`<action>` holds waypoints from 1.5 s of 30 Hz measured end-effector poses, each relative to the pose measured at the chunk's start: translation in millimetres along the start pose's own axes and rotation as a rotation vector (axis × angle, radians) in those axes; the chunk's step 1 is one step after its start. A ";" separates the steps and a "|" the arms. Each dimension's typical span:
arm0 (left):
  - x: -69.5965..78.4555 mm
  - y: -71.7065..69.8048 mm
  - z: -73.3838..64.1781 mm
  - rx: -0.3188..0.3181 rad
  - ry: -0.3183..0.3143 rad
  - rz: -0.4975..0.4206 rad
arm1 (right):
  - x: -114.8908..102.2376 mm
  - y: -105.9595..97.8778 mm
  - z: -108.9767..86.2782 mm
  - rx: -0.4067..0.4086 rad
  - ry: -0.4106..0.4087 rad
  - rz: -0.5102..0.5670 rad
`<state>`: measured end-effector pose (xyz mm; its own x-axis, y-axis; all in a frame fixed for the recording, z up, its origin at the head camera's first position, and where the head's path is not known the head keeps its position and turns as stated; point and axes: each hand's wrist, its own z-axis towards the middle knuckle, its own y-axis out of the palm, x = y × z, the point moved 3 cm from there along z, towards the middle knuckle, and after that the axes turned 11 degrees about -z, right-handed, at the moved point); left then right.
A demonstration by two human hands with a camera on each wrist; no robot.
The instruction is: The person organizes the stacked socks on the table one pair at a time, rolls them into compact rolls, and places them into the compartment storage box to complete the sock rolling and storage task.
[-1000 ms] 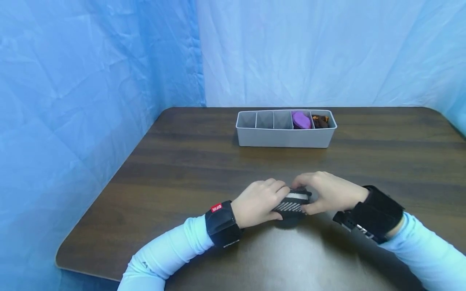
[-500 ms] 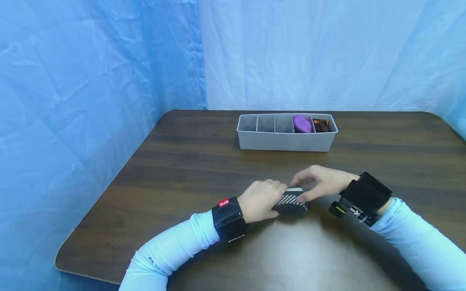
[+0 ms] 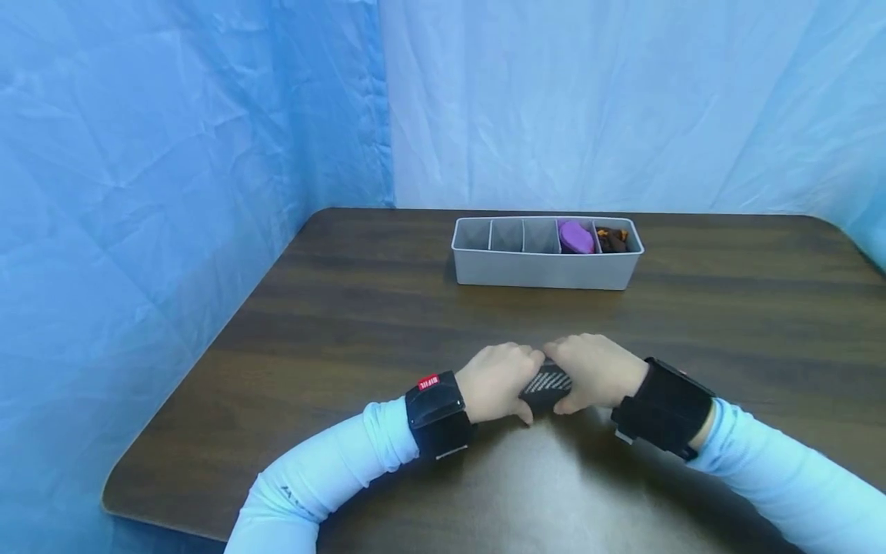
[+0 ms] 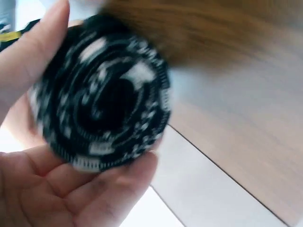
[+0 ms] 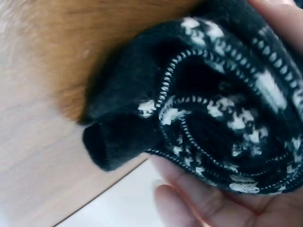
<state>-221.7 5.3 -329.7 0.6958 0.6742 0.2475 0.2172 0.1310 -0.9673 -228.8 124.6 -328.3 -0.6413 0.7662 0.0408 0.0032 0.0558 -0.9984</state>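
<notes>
Between both hands is a rolled-up knitted sock [image 3: 547,383], black with white stripes and specks, near the middle of the table. My left hand [image 3: 498,383] grips its left side, thumb on the near side and fingers over the far side. On the right side my right hand [image 3: 597,372] holds it the same way. The left wrist view faces the coiled end of the sock [image 4: 109,94], with fingers [image 4: 118,189] curled below it. In the right wrist view a plain black flap juts from the looser coil of the sock [image 5: 227,109].
A grey divided box [image 3: 540,271] stands farther back on the dark wooden table [image 3: 346,308]. A purple rolled item [image 3: 576,238] and a brown-and-orange item [image 3: 612,240] sit in its two right compartments. Blue sheeting [image 3: 208,154] hangs behind and at the left.
My right hand lifted slightly off to the right, fingers spread, then closed back in around the sock's right side. The left hand kept its grip while the sock turned a little.
</notes>
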 end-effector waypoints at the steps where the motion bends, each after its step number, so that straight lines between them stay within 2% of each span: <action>1: -0.1 -0.5 -2.3 0.002 -0.002 -0.030 | -0.1 0.7 0.9 0.014 -0.027 -0.015; 5: 3.7 -2.5 -10.2 0.037 0.000 -0.102 | 3.5 1.5 5.7 0.086 -0.150 -0.093; 8: 9.7 -2.1 -11.3 0.091 -0.008 -0.058 | 7.4 0.5 9.2 0.158 -0.213 -0.176; 10: 12.9 -1.4 -10.6 0.131 -0.026 -0.026 | 9.1 -1.0 8.9 0.219 -0.200 -0.221; 12: 14.5 -0.5 -9.8 0.164 -0.053 -0.017 | 10.2 -4.6 5.0 0.272 -0.125 -0.202; 15: 14.8 0.2 -8.9 0.191 -0.093 -0.054 | 11.0 -13.7 -7.0 0.307 0.070 -0.084; 18: 16.3 0.8 -7.5 0.210 -0.111 -0.066 | 8.3 -20.2 -20.3 0.261 0.219 0.098; 21: 19.3 1.1 -5.9 0.221 -0.107 -0.048 | 4.0 -19.0 -26.1 0.199 0.278 0.217; 24: 23.4 2.2 -6.0 0.186 -0.091 -0.065 | 3.1 -12.5 -26.0 0.165 0.317 0.283; 28: 27.7 3.9 -8.2 0.087 -0.048 -0.118 | 8.3 -2.9 -19.9 0.133 0.356 0.327; 30: 28.8 4.5 -9.5 0.047 -0.028 -0.119 | 11.1 1.0 -15.8 0.105 0.368 0.330; 34: 27.0 5.4 -10.2 0.007 -0.019 -0.073 | 18.1 3.8 -5.3 0.061 0.374 0.295; 38: 27.3 10.2 -9.1 -0.049 0.003 -0.036 | 23.0 5.3 -2.7 -0.004 0.351 0.342; 42: 29.2 17.3 -8.4 -0.152 0.051 -0.002 | 27.1 8.2 -4.7 -0.057 0.307 0.421; 45: 29.2 21.2 -8.4 -0.236 0.058 0.000 | 30.7 10.1 -4.3 -0.094 0.293 0.455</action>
<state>-191.0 21.7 -342.5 0.7328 0.6302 0.2568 0.3661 -0.0470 -0.9294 -245.1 151.4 -336.9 -0.3191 0.8716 -0.3721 0.3075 -0.2761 -0.9106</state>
